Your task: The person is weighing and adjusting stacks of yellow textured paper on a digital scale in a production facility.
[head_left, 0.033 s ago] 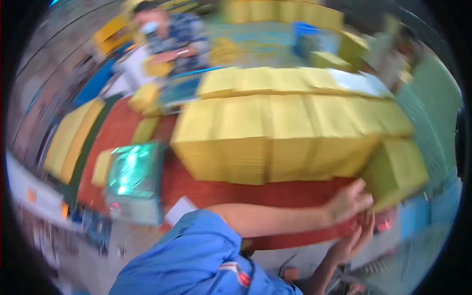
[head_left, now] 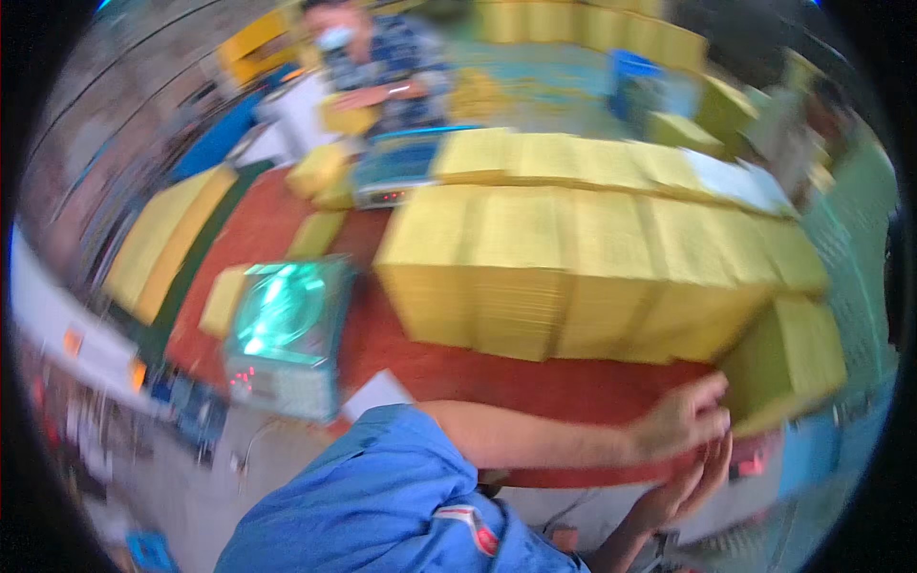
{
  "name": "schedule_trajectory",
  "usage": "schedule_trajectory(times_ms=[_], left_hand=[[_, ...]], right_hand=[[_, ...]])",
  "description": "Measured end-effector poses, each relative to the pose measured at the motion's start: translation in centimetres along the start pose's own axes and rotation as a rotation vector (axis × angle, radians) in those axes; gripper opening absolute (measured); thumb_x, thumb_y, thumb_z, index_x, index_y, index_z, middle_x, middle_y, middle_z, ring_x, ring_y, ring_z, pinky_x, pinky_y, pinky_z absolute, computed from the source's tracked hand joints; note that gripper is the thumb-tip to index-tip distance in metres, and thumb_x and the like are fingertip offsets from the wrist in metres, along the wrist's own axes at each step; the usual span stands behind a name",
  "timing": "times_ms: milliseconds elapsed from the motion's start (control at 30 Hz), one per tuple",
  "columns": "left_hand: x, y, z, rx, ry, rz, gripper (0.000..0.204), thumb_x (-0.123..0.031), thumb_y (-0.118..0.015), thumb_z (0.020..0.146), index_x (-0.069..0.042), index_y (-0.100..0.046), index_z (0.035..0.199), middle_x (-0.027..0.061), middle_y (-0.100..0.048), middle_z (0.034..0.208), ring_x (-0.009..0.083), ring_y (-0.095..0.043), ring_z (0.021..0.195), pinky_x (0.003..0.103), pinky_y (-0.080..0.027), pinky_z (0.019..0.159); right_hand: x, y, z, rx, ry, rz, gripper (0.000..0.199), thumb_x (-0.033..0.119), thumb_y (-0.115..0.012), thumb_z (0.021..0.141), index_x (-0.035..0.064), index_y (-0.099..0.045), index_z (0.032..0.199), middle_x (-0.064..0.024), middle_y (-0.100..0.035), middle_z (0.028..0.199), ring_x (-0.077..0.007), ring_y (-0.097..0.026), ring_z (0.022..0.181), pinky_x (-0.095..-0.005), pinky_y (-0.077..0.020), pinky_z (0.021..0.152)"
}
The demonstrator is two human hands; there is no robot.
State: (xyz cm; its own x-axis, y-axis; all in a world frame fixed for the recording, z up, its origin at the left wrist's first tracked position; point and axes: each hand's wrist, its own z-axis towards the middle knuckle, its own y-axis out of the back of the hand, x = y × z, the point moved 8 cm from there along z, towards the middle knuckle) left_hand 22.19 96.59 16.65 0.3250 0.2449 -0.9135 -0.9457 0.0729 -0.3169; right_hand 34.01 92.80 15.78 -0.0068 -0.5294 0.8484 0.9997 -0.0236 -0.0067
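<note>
My left arm, in a blue sleeve, reaches across to the right. My left hand (head_left: 680, 418) curls on the lower left corner of a small stack of yellow paper (head_left: 793, 358) at the right end of the red table (head_left: 430, 358). My right hand (head_left: 693, 477) is just below it at the table's front edge, fingers stretched up toward the same corner. The picture is blurred, so I cannot see whether the right hand touches the stack.
A long block of tall yellow paper stacks (head_left: 573, 277) fills the table's middle. A scale with a green-lit top (head_left: 287, 329) stands at the left, with a white sheet (head_left: 377, 392) beside it. Another person (head_left: 382, 57) sits at the far side behind a second scale (head_left: 396, 167).
</note>
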Motion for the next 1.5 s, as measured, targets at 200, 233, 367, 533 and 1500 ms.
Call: schedule_trajectory(times_ms=[200,233,367,533,1500], left_hand=[[-12.9,10.4,-22.9,-0.49,-0.289,0.621,0.054,-0.011,-0.059,0.088,0.0,-0.044,0.139,0.0184,-0.047,0.139,0.0316,-0.046,0.129,0.039,-0.037,0.107],[-14.1,12.0,-26.8,-0.582,-0.251,0.649,0.052,-0.012,-0.058,0.09,0.0,-0.045,0.138,0.0173,-0.047,0.139,0.0295,-0.046,0.129,0.038,-0.037,0.106],[-19.1,14.7,-44.4,-1.067,-0.134,0.694,0.04,-0.014,-0.057,0.094,-0.002,-0.051,0.131,0.0139,-0.056,0.128,0.0202,-0.056,0.117,0.033,-0.045,0.095],[-21.6,13.7,-65.2,-1.495,-0.262,0.643,0.028,-0.011,-0.055,0.095,-0.003,-0.059,0.122,0.0088,-0.063,0.115,0.0149,-0.06,0.105,0.029,-0.047,0.088],[-38.8,26.1,-124.1,-2.149,0.536,1.356,0.038,-0.009,-0.056,0.091,0.0,-0.055,0.128,0.0161,-0.056,0.123,0.0258,-0.056,0.113,0.037,-0.046,0.093]], right_hand=[[8.6,-15.2,-11.2,0.613,0.018,0.298,0.06,0.036,-0.046,0.097,-0.008,-0.04,0.137,-0.0212,-0.047,0.138,-0.0296,-0.048,0.126,-0.0418,-0.0358,0.108],[9.9,-17.2,-12.9,0.703,0.024,0.358,0.061,0.037,-0.047,0.097,-0.0081,-0.04,0.137,-0.0215,-0.047,0.138,-0.0303,-0.048,0.126,-0.042,-0.0358,0.108],[15.1,-24.1,-22.0,1.042,0.003,0.589,0.064,0.04,-0.053,0.095,-0.0087,-0.042,0.134,-0.0228,-0.048,0.136,-0.0317,-0.047,0.127,-0.0423,-0.0367,0.106],[23.4,-29.5,-35.8,1.383,0.055,0.793,0.051,0.017,-0.054,0.086,-0.0086,-0.047,0.13,-0.0233,-0.05,0.13,-0.0321,-0.05,0.119,-0.0416,-0.0377,0.102],[48.4,-49.9,-82.1,1.968,0.147,1.022,0.047,0.009,-0.058,0.088,0.003,-0.049,0.134,-0.0189,-0.052,0.134,-0.0338,-0.047,0.128,-0.043,-0.0352,0.109]])
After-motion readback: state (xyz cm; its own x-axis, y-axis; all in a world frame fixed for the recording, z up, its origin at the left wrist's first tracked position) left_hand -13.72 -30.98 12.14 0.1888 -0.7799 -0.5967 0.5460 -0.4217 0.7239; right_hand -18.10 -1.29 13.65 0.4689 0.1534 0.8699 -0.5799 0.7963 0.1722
